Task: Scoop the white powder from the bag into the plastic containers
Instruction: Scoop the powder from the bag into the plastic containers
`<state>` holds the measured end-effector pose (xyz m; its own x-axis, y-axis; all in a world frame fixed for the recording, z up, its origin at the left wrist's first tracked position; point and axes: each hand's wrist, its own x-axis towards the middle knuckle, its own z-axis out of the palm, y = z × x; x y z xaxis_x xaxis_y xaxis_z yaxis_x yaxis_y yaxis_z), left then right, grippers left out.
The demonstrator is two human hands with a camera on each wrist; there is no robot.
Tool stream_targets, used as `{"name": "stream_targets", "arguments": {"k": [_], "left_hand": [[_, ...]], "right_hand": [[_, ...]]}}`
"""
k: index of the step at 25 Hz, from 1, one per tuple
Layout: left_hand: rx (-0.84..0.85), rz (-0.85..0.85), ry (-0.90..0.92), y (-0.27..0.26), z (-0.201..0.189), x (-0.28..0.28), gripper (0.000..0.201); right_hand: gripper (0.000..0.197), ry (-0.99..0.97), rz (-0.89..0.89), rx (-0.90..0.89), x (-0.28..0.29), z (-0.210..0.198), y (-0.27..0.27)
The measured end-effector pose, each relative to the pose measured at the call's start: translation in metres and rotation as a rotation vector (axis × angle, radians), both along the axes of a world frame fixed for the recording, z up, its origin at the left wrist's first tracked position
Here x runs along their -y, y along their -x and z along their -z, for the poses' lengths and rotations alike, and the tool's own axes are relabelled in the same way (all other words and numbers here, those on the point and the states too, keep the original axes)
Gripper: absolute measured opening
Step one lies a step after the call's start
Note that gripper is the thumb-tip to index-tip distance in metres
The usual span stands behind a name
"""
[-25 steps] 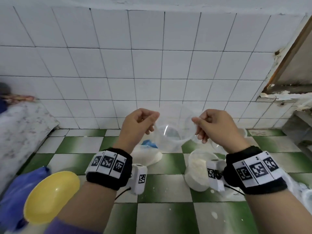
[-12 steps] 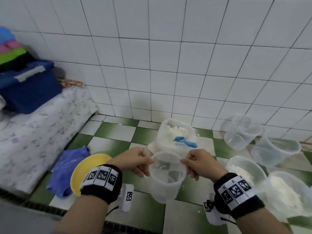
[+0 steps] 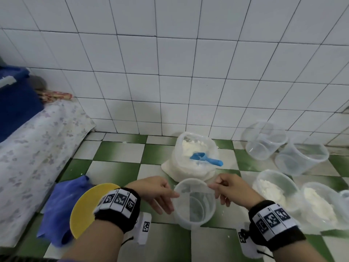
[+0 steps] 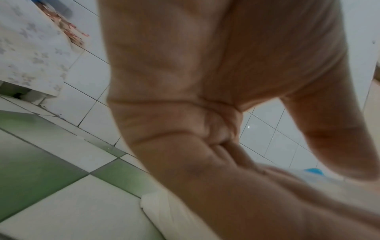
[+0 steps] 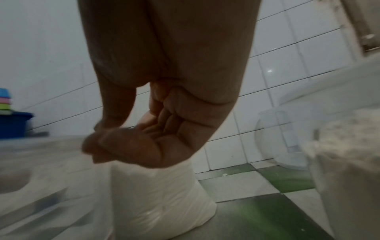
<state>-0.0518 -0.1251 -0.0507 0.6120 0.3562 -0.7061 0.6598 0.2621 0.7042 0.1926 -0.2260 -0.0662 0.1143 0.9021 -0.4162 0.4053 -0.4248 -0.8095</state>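
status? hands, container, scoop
Left hand and right hand pinch empty container rim. Blue scoop sits in powder bag, untouched. Nothing in the way.

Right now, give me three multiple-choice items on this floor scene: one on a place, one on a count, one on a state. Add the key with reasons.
1. Where is the blue scoop?
A. in the bag of white powder
B. on the yellow plate
C. in the right hand

2. How many containers at the right hold powder?
A. none
B. two
C. five

3. What is the state of the container between the hands?
A. full of powder
B. lidded
C. empty, held at its rim

Key: 1 A, the scoop lies in the open bag. 2 B, one filled container and a second show white heaps. 3 C, the left hand and right hand pinch the rim of the clear empty container.
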Motion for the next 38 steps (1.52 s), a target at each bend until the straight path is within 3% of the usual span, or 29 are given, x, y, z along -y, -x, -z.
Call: {"name": "stream_targets", "arguments": {"k": [3, 6, 8, 13, 18, 21, 28, 38], "left_hand": [[-0.036, -0.148, -0.045, -0.005, 0.001, -0.021, 0.042], [0.015, -0.380, -0.137, -0.018, -0.001, -0.043, 0.050], [0.051, -0.455, -0.165, -0.030, -0.001, -0.054, 0.052], [0.110, -0.500, -0.058, -0.046, 0.006, -0.067, 0.050], [0.131, -0.488, 0.148, -0.024, 0.024, -0.065, 0.041], [0.169, -0.503, 0.207, -0.021, 0.033, -0.065, 0.025], [0.294, -0.632, 0.229, -0.026, 0.046, -0.074, 0.023], [0.213, -0.508, 0.185, -0.016, 0.058, -0.070, 0.024]], "right_hand": [[0.044, -0.010, 0.301, -0.167, -0.009, -0.005, -0.016], [0.047, -0.007, 0.469, -0.155, -0.029, -0.004, -0.027], [0.043, 0.049, 0.492, -0.149, -0.044, -0.001, -0.027], [0.022, 0.179, 0.500, -0.341, -0.063, 0.012, -0.020], [0.022, 0.224, 0.547, -0.689, -0.043, 0.030, -0.014], [0.024, 0.200, 0.595, -0.799, -0.046, 0.041, -0.015], [0.010, 0.133, 0.663, -0.766, -0.069, 0.048, -0.019], [0.014, 0.178, 0.673, -0.681, -0.055, 0.059, -0.023]]}}
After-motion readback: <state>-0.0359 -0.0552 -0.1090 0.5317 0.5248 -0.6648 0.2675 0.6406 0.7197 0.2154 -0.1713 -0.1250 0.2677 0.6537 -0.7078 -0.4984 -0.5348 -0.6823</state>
